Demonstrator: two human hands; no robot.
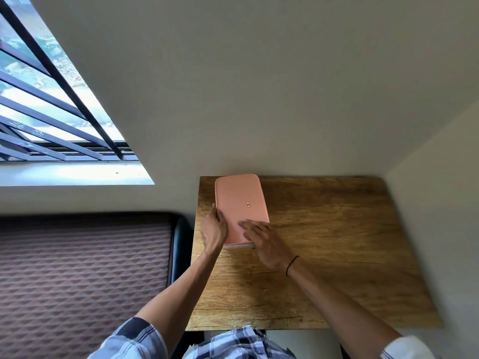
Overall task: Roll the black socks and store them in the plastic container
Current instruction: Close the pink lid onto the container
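A plastic container with a pink lid [239,200] lies closed at the far left of the wooden table [337,242]. My left hand [213,230] grips its left edge, fingers curled around the side. My right hand [261,240] rests flat on the near end of the lid, fingers spread. A pale strip of the container's body shows under the lid at its near edge [239,246]. No black socks are in sight; the inside of the container is hidden.
The table stands in a corner, walls behind and to its right. A bed with a dark patterned mattress [83,275] sits to the left, its frame close to the table's left edge. A barred window [51,112] is at upper left.
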